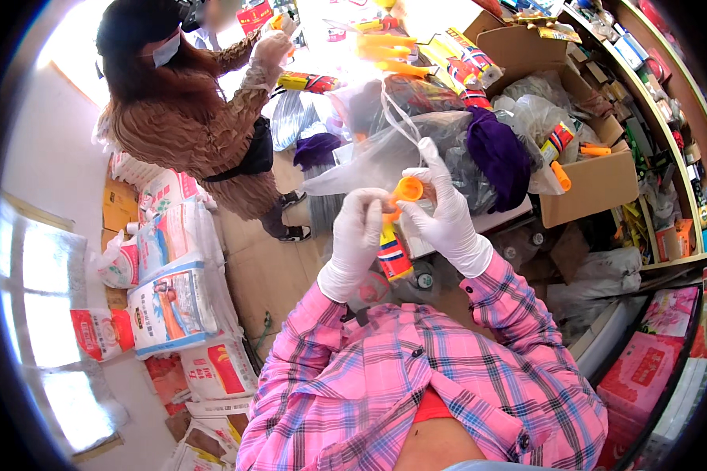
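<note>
In front of my chest I hold an orange-handled roller [394, 255] in a red, blue and yellow printed wrapper. Its orange handle [408, 188] is uppermost, with the round hollow end facing up, and the wrapped part hangs below. My left hand [359, 235], in a white glove, pinches the handle from the left. On the other side, my right hand [445, 210], also gloved, has its thumb against the handle and its index finger raised. A white cord loop [397, 114] lies just beyond my right fingers, over a clear plastic bag [361, 169]. Whether the fingers touch the cord I cannot tell.
A masked co-worker [188, 118] stands at the far left. Orange handles [385, 51] and wrapped rollers [459, 59] lie on the table. Purple cloth [499, 157] and an open carton [593, 188] are at right. Sacks [169, 306] are stacked left; shelves [672, 118] line the right.
</note>
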Available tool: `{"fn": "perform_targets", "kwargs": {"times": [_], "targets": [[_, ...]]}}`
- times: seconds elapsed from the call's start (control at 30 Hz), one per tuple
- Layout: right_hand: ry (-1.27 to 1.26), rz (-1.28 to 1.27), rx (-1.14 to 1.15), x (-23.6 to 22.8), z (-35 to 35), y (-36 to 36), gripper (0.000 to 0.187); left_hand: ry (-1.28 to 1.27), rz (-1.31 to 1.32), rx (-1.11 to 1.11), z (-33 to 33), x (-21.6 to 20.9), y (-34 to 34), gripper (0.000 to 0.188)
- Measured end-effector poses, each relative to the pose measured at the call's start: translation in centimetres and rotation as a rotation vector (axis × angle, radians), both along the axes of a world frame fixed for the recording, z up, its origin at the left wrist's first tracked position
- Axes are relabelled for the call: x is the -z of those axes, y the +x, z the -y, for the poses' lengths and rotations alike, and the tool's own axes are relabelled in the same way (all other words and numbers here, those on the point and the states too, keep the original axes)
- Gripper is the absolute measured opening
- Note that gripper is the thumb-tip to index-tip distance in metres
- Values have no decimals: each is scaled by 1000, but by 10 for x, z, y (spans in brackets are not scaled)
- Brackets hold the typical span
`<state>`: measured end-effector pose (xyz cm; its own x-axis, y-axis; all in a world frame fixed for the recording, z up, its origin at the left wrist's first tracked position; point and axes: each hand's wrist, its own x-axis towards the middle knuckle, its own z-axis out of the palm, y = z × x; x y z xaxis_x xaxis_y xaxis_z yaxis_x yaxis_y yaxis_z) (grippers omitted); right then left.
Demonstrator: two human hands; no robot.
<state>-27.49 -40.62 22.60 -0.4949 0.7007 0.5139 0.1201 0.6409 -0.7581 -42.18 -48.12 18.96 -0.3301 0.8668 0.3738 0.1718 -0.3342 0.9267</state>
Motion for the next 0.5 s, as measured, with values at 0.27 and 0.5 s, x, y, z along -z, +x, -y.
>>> {"fn": "perform_targets", "kwargs": {"times": [0.27, 0.5], "targets": [[-28, -31, 21, 6, 3, -1, 81, 66, 557, 207, -5, 3, 0, 36], [-34, -37, 38, 5, 11, -3, 75, 4, 116, 71, -3, 10, 4, 36]]}}
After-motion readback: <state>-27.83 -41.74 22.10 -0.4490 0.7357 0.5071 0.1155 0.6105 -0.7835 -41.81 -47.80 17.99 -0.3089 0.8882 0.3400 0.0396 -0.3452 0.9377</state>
